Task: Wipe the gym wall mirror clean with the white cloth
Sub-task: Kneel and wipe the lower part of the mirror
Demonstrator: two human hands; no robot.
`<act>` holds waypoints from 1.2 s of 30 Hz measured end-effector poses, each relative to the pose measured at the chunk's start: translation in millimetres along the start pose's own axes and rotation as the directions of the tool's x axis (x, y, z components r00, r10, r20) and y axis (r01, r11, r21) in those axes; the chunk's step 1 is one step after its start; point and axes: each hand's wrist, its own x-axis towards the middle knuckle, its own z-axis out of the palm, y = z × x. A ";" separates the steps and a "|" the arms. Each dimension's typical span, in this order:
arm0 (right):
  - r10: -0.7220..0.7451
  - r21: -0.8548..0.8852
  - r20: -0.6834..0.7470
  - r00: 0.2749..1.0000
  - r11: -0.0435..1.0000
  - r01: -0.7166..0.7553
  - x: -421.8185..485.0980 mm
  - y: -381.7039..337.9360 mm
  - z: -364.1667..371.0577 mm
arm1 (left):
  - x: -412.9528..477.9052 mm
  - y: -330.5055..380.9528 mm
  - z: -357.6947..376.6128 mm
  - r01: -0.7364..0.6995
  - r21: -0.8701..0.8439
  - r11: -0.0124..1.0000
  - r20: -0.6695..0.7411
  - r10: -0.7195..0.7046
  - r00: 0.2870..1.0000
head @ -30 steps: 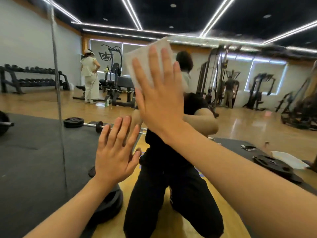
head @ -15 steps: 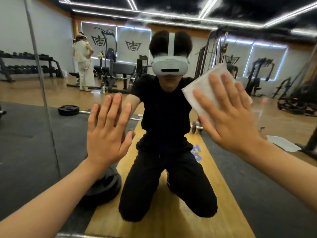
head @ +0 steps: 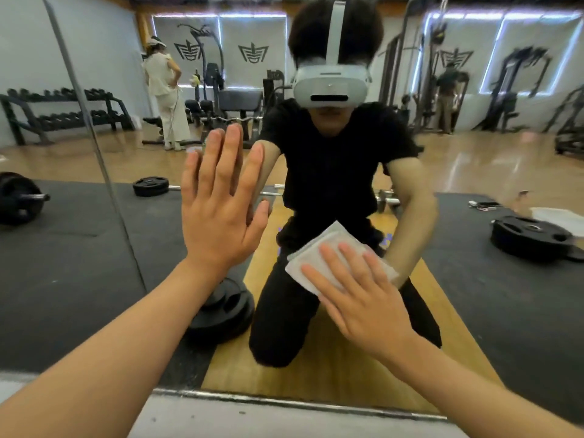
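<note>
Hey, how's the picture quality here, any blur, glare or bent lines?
Head view: the wide lens bows the mirror seam and bottom edge; the left hand and the right hand on the white cloth look sharp; reflected windows top right streak brightly.
</note>
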 end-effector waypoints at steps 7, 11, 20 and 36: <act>0.170 0.058 -0.173 0.970 0.985 -0.162 123.5 76.4 -66.3 | -0.2 0.8 1.1 0.007 -0.010 1.000 -0.013 -0.007 1.000; 0.379 0.167 -0.267 0.886 0.924 -0.345 118.7 42.7 -46.3 | 0.6 0.4 2.5 -0.004 -0.001 1.000 -0.010 0.004 1.000; 0.052 0.025 0.037 0.998 0.998 -0.053 -45.2 -36.3 28.2 | -0.2 1.2 0.2 0.015 0.022 1.000 -0.004 -0.015 1.000; 0.088 0.123 0.133 0.987 0.987 -0.105 -123.8 -91.5 66.4 | 1.9 4.1 1.0 0.027 0.038 0.999 -0.012 -0.026 1.000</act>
